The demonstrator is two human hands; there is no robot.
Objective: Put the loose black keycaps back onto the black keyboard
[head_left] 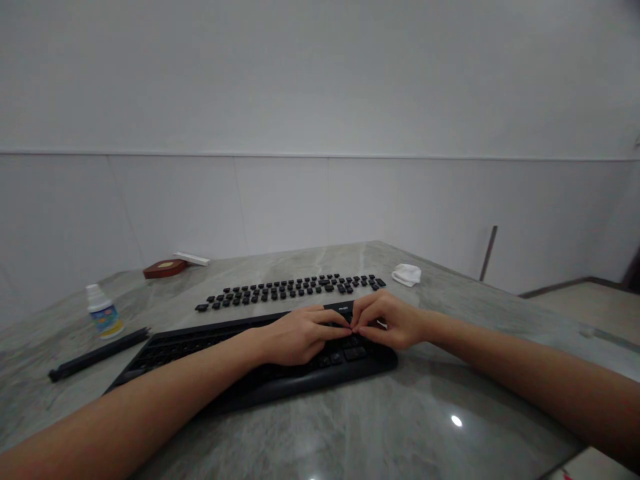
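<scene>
A black keyboard [210, 360] lies on a grey marble table [380, 427], with many keys taken off. My left hand [300, 333] and my right hand [390, 320] rest over its right end, fingertips pinched together and touching each other above the keys. What they pinch is too small to make out. Behind the keyboard, several loose black keycaps [293, 289] are laid out in rows on the table.
A small white bottle [104, 312] with a coloured label stands at the left. A long black strip [97, 354] lies beside the keyboard. A brown dish [165, 268] and a white bar [191, 258] sit at the back left. A white cloth [407, 274] lies at the back right.
</scene>
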